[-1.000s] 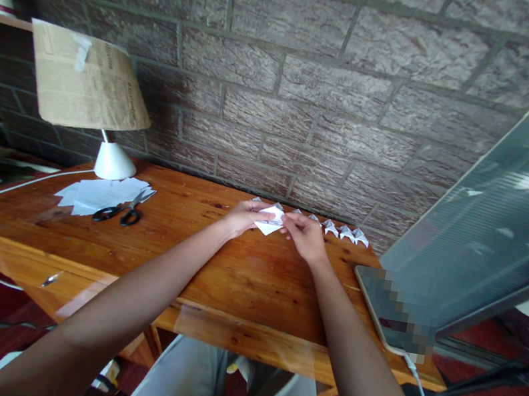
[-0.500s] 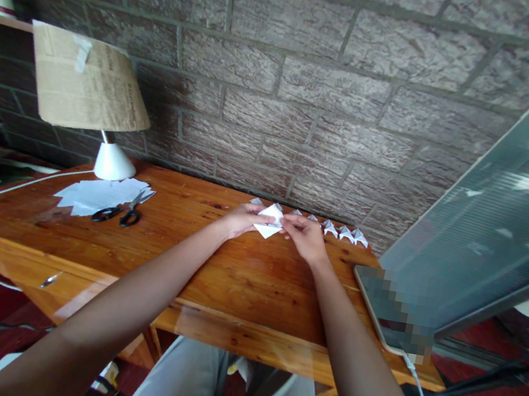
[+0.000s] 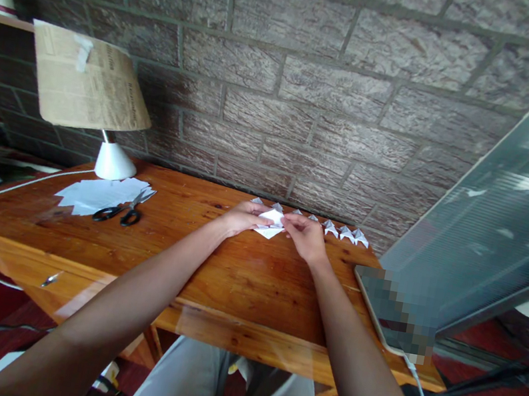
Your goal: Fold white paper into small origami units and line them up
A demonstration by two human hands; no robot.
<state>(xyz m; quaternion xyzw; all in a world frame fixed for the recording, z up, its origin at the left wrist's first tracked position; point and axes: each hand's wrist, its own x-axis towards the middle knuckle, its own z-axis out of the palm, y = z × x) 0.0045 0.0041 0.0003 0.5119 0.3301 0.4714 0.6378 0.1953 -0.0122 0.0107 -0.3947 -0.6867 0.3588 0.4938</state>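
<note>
Between my two hands is a white folded paper (image 3: pixel 271 223), diamond-like in outline, with a crease across its middle. My left hand (image 3: pixel 241 218) grips its left side, the thumb lying over the front. At the right corner, the thumb and fingers of my right hand (image 3: pixel 303 231) pinch the paper. Just behind my hands, several small folded paper pieces (image 3: pixel 347 234) stand in a row along the back of the wooden desk (image 3: pixel 251 277); my hands partly hide some of them.
Scissors with black handles (image 3: pixel 129 216) rest on a stack of white paper sheets (image 3: pixel 92 194) at the left. Behind them stands a lamp (image 3: pixel 115 163) with a brown paper shade. A tablet-like device (image 3: pixel 384 313) with a white cable lies at the right edge. A brick wall (image 3: pixel 286 93) rises behind.
The folded paper's upper part has tipped and flattened slightly between my fingers. Both hands hold nearly the same place.
</note>
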